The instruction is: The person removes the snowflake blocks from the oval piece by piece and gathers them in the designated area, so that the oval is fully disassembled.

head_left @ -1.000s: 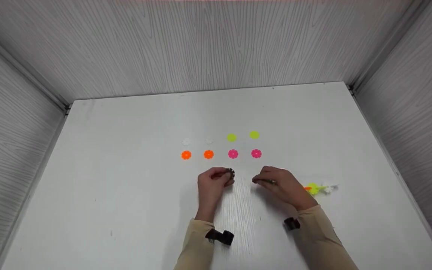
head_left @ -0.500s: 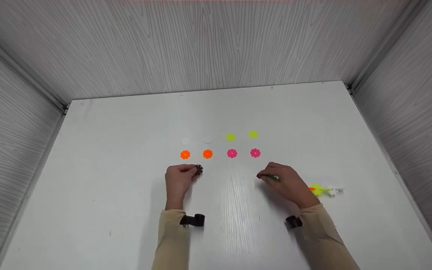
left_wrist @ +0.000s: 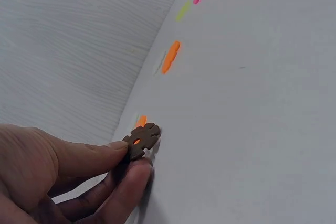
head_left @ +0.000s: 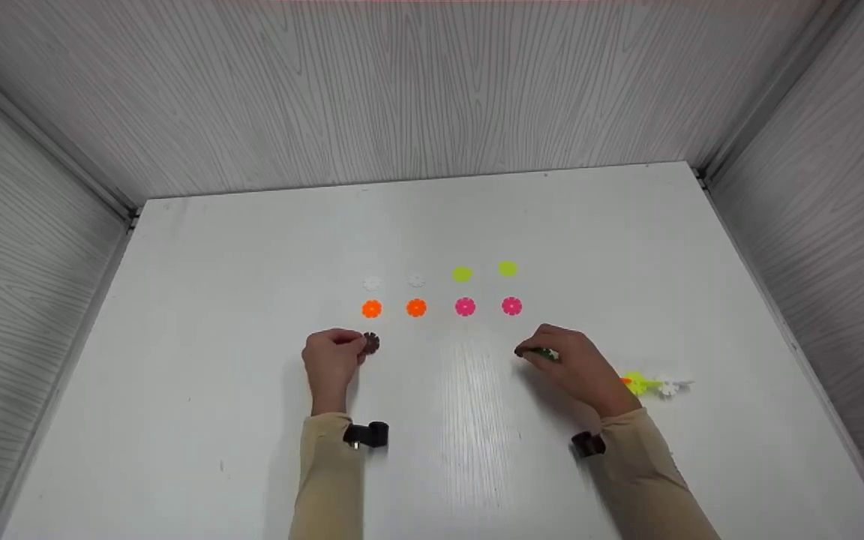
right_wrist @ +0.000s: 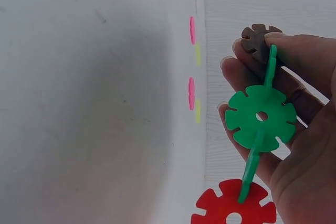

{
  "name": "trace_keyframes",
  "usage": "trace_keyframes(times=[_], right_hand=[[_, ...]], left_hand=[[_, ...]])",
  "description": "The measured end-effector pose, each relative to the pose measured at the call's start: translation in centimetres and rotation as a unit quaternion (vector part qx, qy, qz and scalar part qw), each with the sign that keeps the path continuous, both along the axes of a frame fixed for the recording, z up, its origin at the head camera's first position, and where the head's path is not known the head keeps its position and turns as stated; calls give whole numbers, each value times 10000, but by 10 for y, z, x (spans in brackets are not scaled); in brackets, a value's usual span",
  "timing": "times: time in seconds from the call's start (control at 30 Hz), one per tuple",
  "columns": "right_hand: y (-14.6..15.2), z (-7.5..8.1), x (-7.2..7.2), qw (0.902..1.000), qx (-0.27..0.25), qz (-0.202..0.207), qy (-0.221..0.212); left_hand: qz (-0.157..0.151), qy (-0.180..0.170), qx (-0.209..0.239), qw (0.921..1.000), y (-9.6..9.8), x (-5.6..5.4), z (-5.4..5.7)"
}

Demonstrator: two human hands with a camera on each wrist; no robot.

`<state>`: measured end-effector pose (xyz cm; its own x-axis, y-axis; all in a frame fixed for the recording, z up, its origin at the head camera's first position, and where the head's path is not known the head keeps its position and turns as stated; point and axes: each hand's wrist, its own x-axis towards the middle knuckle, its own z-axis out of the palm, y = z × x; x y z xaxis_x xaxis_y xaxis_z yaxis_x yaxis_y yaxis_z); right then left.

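My left hand (head_left: 331, 367) pinches a brown notched snowflake disc (left_wrist: 149, 136) between thumb and fingers, just in front of the left orange disc (head_left: 371, 309). To the right, my right hand (head_left: 573, 369) holds a chain of interlocked discs by a brown disc (right_wrist: 255, 41) at its end. From that disc the chain runs across the palm through a green disc (right_wrist: 249, 111), with other green discs edge-on, to a red disc (right_wrist: 220, 207). Past the wrist its far part shows a yellow disc (head_left: 634, 385) and a white disc (head_left: 668, 388); the hand and forearm hide the stretch between.
Loose discs lie in two rows on the white table (head_left: 177, 360). Beside the orange ones are two pink discs (head_left: 465, 307); behind are two white discs (head_left: 372, 283) and two yellow-green discs (head_left: 462, 274). Grey wood-grain panels (head_left: 417, 90) wall the back and sides.
My left hand has moved left, away from the right hand, carrying the brown disc. My right hand has shifted slightly, and the chain's far end has moved a little right.
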<state>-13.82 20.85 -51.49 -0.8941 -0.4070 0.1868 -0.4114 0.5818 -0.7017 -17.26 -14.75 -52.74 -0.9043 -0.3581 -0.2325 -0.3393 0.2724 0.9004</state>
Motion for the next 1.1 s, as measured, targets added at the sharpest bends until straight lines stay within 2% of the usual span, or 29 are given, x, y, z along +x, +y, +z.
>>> trace_keyframes(times=[0.17,0.43,0.53,0.7,0.83,0.9,0.97,1.03,1.1], right_hand=[[0,-1,0,10000,-4,22,11],[-1,-1,0,10000,-88,7,-17],[-1,0,1,10000,-81,18,-1],[-2,-1,0,9999,-110,52,75],[-2,0,1,9998,-181,-23,-101],[-3,1,2,9993,-209,-133,-285],[-4,1,2,9987,-245,-242,-384],[-6,3,2,9987,-249,-307,-332],[-8,4,3,9990,-238,-313,-205]], left_hand=[[-41,-123,-438,9990,1,-1,0],[-92,-15,-118,9999,3,-2,-2],[-126,12,-220,9997,3,-2,-1],[-160,22,-747,9971,3,-1,3],[-201,318,-1238,9916,8,2,6],[-303,627,-1259,9896,14,5,8],[-532,961,-1155,9872,24,8,11],[-904,1211,-908,9843,36,11,13],[-1349,1311,-659,9799,49,17,15]])
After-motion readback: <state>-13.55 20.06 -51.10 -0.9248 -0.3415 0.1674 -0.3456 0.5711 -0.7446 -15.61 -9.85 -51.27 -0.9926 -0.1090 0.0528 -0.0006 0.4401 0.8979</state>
